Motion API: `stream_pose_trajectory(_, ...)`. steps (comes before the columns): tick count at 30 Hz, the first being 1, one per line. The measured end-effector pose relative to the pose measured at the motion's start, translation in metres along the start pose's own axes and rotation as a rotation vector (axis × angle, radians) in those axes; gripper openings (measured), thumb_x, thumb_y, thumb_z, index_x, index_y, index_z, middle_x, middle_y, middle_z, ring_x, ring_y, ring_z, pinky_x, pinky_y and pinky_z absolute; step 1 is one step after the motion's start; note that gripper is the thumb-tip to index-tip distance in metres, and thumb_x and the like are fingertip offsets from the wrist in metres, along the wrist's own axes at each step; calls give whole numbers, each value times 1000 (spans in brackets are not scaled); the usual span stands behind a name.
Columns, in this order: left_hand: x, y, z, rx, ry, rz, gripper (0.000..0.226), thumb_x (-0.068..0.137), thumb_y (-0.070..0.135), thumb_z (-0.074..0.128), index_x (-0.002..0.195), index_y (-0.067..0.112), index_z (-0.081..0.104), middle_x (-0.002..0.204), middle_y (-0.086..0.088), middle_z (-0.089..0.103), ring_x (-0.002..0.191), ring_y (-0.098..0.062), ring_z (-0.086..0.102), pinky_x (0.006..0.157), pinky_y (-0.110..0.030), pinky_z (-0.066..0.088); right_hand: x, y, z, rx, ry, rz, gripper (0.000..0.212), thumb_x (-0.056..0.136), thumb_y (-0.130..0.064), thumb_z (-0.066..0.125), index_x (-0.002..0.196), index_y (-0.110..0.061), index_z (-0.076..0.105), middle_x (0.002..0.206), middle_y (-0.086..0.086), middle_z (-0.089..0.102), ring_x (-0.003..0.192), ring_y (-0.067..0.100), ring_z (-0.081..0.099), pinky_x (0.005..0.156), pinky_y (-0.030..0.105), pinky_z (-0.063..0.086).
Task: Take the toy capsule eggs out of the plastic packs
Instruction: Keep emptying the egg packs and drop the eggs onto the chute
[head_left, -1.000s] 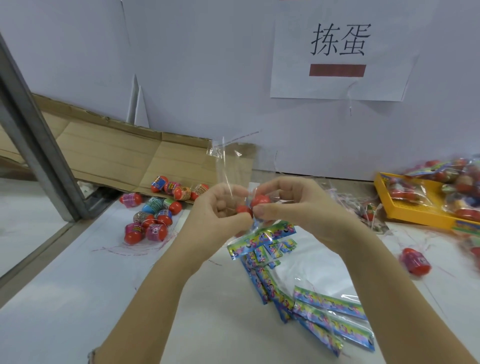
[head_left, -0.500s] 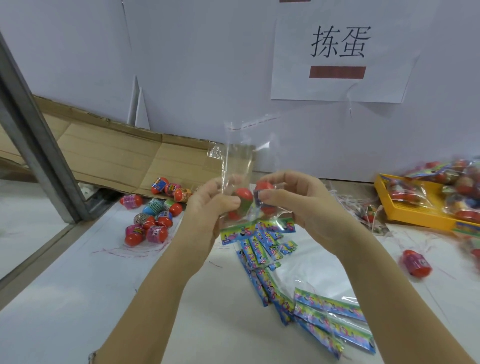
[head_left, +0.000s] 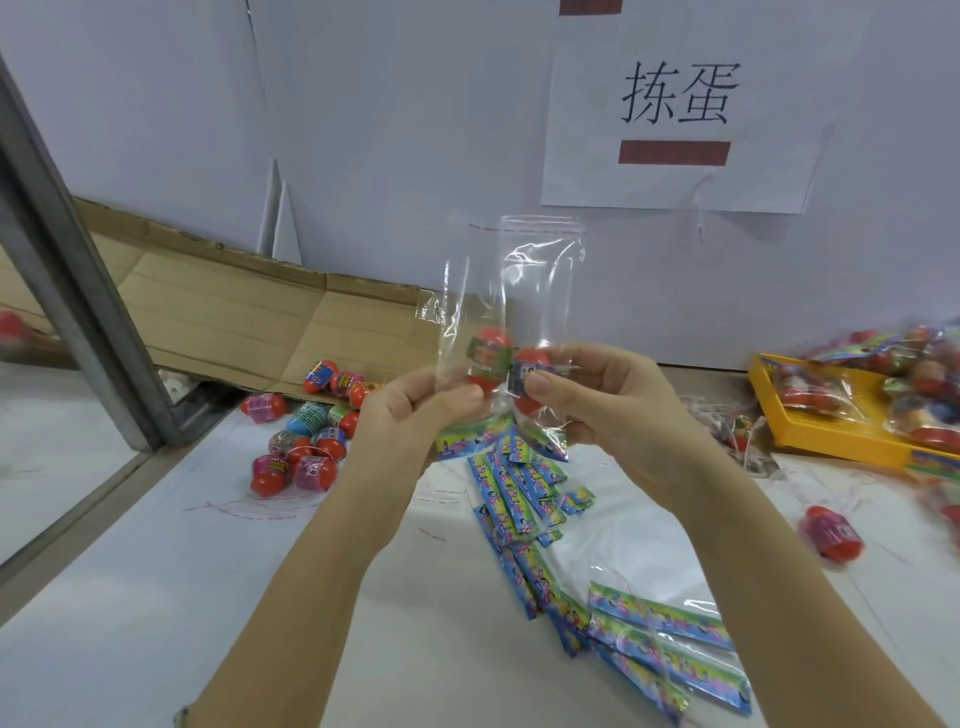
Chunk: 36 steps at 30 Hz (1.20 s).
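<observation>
Clear film is pinched from both sides. The left hand (head_left: 415, 415) has thumb and curled fingers closed on the lower left of the pack (head_left: 535, 280). The right hand (head_left: 608, 410) presses its thumb (head_left: 540, 387) on the pack's front, with the other fingers curled behind. Under that thumb, inside the film, sits the blue-label egg (head_left: 530, 364), which is red. Touching it on the left and a little higher is the green-label egg (head_left: 491, 356), also red and also inside. The pack stands upright above the hands with its upper part empty. Its top edge seems open, though glare on the film makes that hard to tell. Its printed header (head_left: 467, 441) hangs just below the fingers. Beneath the hands, on the white table (head_left: 130, 597), lies a heap of flat packs (head_left: 519, 488) with the same blue and green headers, running toward the near right. Left of the heap, loose eggs (head_left: 306, 436) lie clustered near a flattened cardboard (head_left: 234, 317) sheet and a grey metal post (head_left: 67, 249). On the right a yellow tray (head_left: 841, 449) holds full packs (head_left: 924, 400), blurred, and a lone egg (head_left: 831, 535) lies on the table in front of it. A paper sign (head_left: 675, 104) hangs on the wall behind.
</observation>
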<state>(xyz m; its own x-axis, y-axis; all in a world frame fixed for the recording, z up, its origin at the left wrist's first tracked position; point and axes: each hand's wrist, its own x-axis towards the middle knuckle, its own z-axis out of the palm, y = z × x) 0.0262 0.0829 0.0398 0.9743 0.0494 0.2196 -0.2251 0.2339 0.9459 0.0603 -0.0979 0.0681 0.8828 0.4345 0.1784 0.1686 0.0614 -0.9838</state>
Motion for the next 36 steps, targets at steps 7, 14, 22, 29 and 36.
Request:
stream_pose_trajectory(7,-1,-3,5,-84,132,34,34,56,35,82,83,16,78,86,-12,76,73,-22,74,64,-27,59,1,1,5,-116,-28,8,41,62,-29,77,100,-15,71,82,3,75,65,11,68,58,18,51)
stream_pose_trajectory(14,-2,-11,15,-198,211,29,6,66,22,73,70,19,75,75,-5,74,66,-16,71,59,-26,57,3,5,8,-69,8,-29,39,63,-25,77,99,-14,71,79,1,75,64,10,69,57,15,51)
stream_pose_trajectory(22,1,0,2,-167,148,-21,34,58,25,79,90,12,78,89,-14,76,75,-23,73,66,-29,60,13,20,21,-98,45,-24,57,65,-46,71,117,-24,63,88,-3,76,68,13,70,57,23,55)
stream_pose_trajectory(29,9,11,-43,-287,423,84,51,62,25,79,109,9,71,99,-12,75,89,-26,73,77,-37,60,41,63,69,-635,39,-3,23,94,-23,59,116,-26,65,101,-10,66,81,8,60,74,16,45)
stream_pose_trajectory(36,12,9,-43,-318,384,95,50,51,25,81,100,14,74,87,-9,77,77,-18,74,67,-26,59,62,100,146,-1229,-135,-145,27,88,-19,57,110,-4,62,118,16,59,116,30,48,93,36,29)
